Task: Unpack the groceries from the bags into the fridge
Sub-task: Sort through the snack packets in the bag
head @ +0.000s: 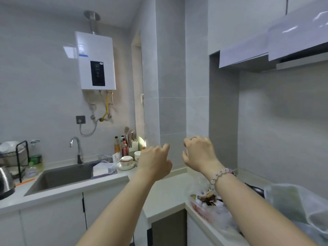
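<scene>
1. Grey tiles behind the fingers: left hand [156, 161] and right hand [199, 153] are both curled in, gripping nothing, raised in the air.
2. Bead bracelet [219, 174] on the right wrist.
3. Clear grocery bags [215, 213] sit on the white counter [166, 194] under the right forearm.
4. Sink [63, 176] and faucet [77, 150] to the left, water heater [95, 61] on the wall.

A clear plastic bag [213, 212] slumps on the worktop [165, 196] right of the sink [62, 176], with packets showing through. A cloudier, fuller bag [291, 205] sits farther right.
</scene>
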The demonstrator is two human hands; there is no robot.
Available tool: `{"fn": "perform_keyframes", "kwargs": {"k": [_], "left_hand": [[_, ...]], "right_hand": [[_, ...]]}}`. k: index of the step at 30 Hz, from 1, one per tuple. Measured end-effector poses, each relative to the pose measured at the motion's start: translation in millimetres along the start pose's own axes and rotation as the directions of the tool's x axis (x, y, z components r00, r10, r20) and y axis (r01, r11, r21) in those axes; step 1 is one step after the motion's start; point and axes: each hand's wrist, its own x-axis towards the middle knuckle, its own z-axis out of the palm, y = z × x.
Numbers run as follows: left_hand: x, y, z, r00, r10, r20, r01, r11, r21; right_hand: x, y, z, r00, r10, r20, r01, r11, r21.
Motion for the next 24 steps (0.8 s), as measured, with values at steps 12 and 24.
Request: {"fn": "perform_keyframes", "kwargs": {"k": [12,24], "left_hand": [[90,59,102,0.982,0.175,0.069,-0.165,0.977,-0.137],[135,108,230,0.909,0.328,0.256,-0.252,0.923,-0.289]], "right_hand": [[3,108,83,0.970,0.193,0.149,-0.179,0.979,-0.099],[-25,161,196,0.852,0.390,0.349,-0.352,0.920,-0.170]]}}
